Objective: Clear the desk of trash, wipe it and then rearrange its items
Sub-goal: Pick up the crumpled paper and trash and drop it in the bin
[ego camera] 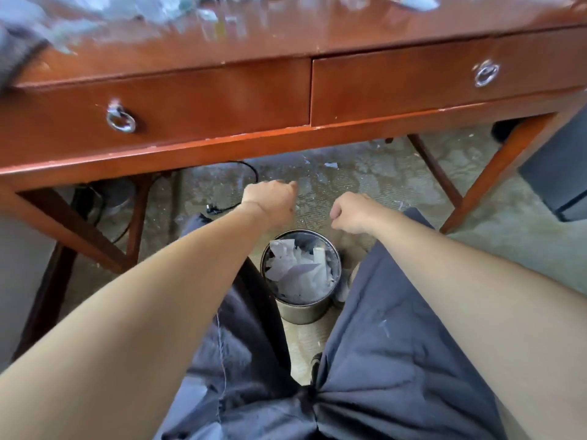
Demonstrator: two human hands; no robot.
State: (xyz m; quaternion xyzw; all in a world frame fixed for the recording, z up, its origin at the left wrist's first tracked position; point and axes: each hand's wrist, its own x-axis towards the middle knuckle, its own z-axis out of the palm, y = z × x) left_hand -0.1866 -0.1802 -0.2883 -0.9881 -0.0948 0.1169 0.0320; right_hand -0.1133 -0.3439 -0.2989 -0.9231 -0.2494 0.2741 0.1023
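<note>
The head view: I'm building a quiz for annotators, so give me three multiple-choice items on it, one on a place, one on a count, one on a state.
1. Where does the waste bin stand?
A. on the floor between the person's legs
B. on the desk top
C. inside an open drawer

2. How many ring pulls show on the desk front?
A. one
B. two
C. four

3. What state is the bin in?
A. empty
B. tipped on its side
C. upright, holding crumpled paper

Answers: 1 A, it sits on the floor below the left hand and right hand. 2 B, one pull per drawer. 3 C, white paper fills its open top.
</note>
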